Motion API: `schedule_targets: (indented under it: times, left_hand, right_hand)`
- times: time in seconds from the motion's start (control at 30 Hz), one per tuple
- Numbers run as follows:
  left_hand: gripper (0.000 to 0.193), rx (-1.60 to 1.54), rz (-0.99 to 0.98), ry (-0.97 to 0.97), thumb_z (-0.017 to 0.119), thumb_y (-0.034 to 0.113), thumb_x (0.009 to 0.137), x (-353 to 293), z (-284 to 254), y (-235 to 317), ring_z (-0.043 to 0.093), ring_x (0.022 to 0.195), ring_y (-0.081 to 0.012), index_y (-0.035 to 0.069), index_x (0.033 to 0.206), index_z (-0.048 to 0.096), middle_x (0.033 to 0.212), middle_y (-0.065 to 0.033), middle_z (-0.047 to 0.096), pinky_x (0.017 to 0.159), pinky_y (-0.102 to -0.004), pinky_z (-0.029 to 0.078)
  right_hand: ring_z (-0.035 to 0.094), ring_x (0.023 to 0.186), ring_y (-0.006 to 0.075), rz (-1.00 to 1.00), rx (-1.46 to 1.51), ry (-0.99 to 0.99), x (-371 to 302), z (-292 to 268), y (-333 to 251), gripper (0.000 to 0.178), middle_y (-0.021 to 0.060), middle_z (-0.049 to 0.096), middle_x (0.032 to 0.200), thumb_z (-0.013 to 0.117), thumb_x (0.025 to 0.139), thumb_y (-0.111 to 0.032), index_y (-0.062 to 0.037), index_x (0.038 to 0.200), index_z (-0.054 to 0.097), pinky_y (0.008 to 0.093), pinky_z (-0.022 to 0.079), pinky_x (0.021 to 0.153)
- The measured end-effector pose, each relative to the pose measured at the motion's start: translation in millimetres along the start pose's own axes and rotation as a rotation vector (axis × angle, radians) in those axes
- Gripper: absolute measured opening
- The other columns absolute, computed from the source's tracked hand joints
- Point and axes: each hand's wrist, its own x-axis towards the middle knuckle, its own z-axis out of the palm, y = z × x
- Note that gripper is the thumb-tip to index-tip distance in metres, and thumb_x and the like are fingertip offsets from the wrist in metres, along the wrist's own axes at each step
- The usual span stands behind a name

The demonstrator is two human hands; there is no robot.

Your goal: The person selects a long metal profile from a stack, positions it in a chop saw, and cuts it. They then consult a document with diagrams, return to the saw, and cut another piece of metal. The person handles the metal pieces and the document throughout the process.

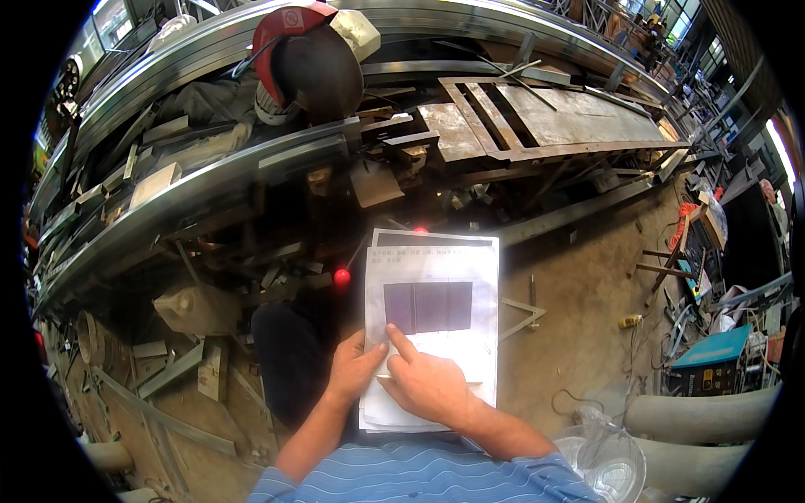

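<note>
One pale plastic container (194, 312) at far left, among metal offcuts (172, 371), apparently out of the way. At centre, grips the paper sheets (461, 360) by their left edge with the left hand (356, 366), thumb uppermost, probably to steady the page. With the right hand (429, 384), points the index finger at the lower left corner of the dark printed panel (432, 306), presumably to single out a detail; curls the rest beside a slim pale stick (475, 384) (cannot tell whether gripped). Farther right, a teal-topped box (713, 348).
</note>
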Motion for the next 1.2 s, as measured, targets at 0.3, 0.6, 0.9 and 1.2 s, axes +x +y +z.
schedule_targets:
  times: [0.3,0.6,0.9,1.2]
  left_hand:
    - [0.029,0.004,0.026,-0.006,0.067,0.011,0.101,0.1,-0.2,2.3,0.067,0.098,-0.0132,-0.004,0.126,0.066,0.112,-0.0089,0.073,0.088,-0.0292,0.054]
    - [0.029,0.015,0.022,0.005,0.067,0.011,0.101,-0.5,-0.3,2.2,0.066,0.098,-0.0126,-0.004,0.126,0.066,0.111,-0.0079,0.073,0.088,-0.0287,0.054]
    - [0.031,0.033,0.017,0.002,0.068,0.012,0.100,0.9,-3.4,-3.7,0.066,0.099,-0.0128,-0.004,0.126,0.066,0.112,-0.0083,0.073,0.088,-0.0290,0.053]
    - [0.030,-0.003,0.010,-0.003,0.068,0.012,0.100,-0.4,-1.0,-1.4,0.066,0.100,-0.0134,-0.004,0.126,0.065,0.113,-0.0085,0.073,0.090,-0.0295,0.053]
  right_hand:
    - [0.073,0.071,0.0309,-0.001,-0.008,0.000,1.6,0.6,-0.5,0.029,0.0240,0.057,0.147,0.077,0.085,-0.026,-0.0016,0.083,0.061,0.0405,0.058,0.056]
    - [0.073,0.071,0.0309,0.009,-0.008,-0.027,1.5,-1.7,-1.8,0.029,0.0231,0.056,0.148,0.076,0.086,-0.026,-0.0015,0.085,0.062,0.0408,0.058,0.057]
    - [0.073,0.071,0.0304,0.001,0.000,-0.020,1.2,-0.5,-0.9,0.029,0.0236,0.055,0.149,0.075,0.088,-0.027,-0.0014,0.085,0.062,0.0407,0.059,0.058]
    - [0.073,0.070,0.0303,0.012,-0.002,-0.023,1.3,0.7,-0.4,0.030,0.0233,0.056,0.148,0.075,0.088,-0.028,-0.0019,0.084,0.062,0.0403,0.058,0.057]
